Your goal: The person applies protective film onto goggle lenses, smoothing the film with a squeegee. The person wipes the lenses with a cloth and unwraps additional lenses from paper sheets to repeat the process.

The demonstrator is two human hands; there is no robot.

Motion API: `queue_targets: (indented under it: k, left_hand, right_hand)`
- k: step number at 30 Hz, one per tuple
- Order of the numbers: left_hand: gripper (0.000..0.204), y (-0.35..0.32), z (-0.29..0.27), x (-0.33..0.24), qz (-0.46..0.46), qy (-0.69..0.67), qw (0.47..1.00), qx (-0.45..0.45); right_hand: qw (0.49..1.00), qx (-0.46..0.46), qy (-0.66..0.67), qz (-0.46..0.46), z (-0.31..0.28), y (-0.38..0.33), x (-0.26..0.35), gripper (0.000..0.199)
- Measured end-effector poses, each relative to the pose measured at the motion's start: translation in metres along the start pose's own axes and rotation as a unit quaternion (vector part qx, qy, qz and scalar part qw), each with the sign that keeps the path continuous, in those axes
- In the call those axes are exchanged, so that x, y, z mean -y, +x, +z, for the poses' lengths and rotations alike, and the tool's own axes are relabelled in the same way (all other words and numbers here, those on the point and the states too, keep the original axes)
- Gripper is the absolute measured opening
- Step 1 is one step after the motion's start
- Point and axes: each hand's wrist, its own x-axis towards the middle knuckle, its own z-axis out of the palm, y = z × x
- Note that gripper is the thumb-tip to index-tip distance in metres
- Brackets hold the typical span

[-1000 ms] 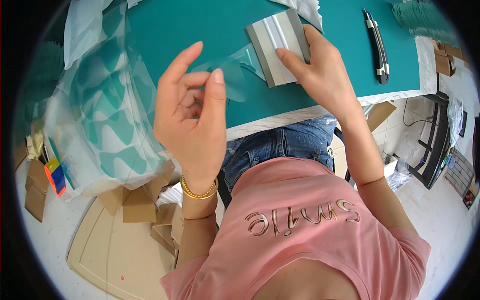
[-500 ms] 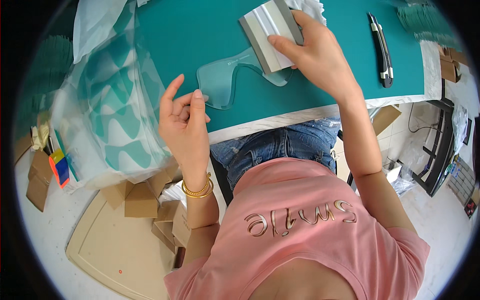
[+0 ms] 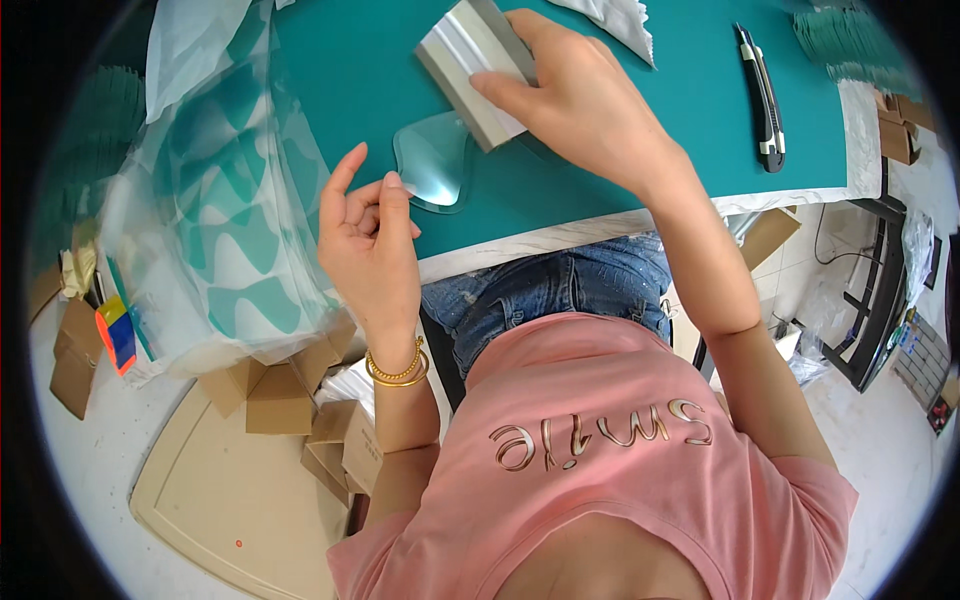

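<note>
A clear, goggle-shaped lens (image 3: 432, 165) lies on the green work mat (image 3: 640, 150). Its left lobe shows a bright reflection, and most of the rest is hidden under my right hand and the tool. At the lens's lower left edge, the thumb and a fingertip of my left hand (image 3: 370, 235) are closed in a pinch; the other fingers are curled or raised. A wide grey-and-white squeegee (image 3: 470, 75) is gripped in my right hand (image 3: 590, 105), thumb on its face and fingers behind. It is tilted over the middle of the lens.
Clear plastic film sheets with green-looking lens-shaped cutouts (image 3: 240, 240) hang over the mat's left side. A black utility knife (image 3: 764, 105) lies to the right, and a white cloth (image 3: 622, 25) at the far edge. Cardboard boxes (image 3: 280, 398) stand below on the left.
My right hand has moved the squeegee left along the lens, from its right part to its middle. The cloth behind it now shows more. My left hand has stayed at the lens edge.
</note>
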Motion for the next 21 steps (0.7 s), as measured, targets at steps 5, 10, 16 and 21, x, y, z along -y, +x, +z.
queue_targets:
  k: [5, 10, 16, 21]
  left_hand:
    - [0.034, 0.000, -0.001, 0.002, 0.010, 0.009, 1.000, -0.002]
    - [0.031, 0.001, -0.002, 0.006, 0.010, -0.022, 0.998, -0.066]
    - [0.027, -0.002, 0.000, 0.008, 0.050, -0.066, 0.991, -0.101]
    - [0.026, -0.002, -0.002, 0.010, 0.046, -0.092, 0.990, -0.098]
  right_hand:
    - [0.995, 0.019, -0.020, -0.092, 0.025, -0.006, 0.003, 0.030]
    - [0.990, 0.124, 0.028, -0.058, 0.029, -0.014, 0.020, 0.029]
    - [0.995, 0.049, 0.035, -0.083, 0.032, -0.009, 0.006, 0.029]
    - [0.989, 0.109, 0.048, -0.088, 0.036, -0.035, 0.009, 0.032]
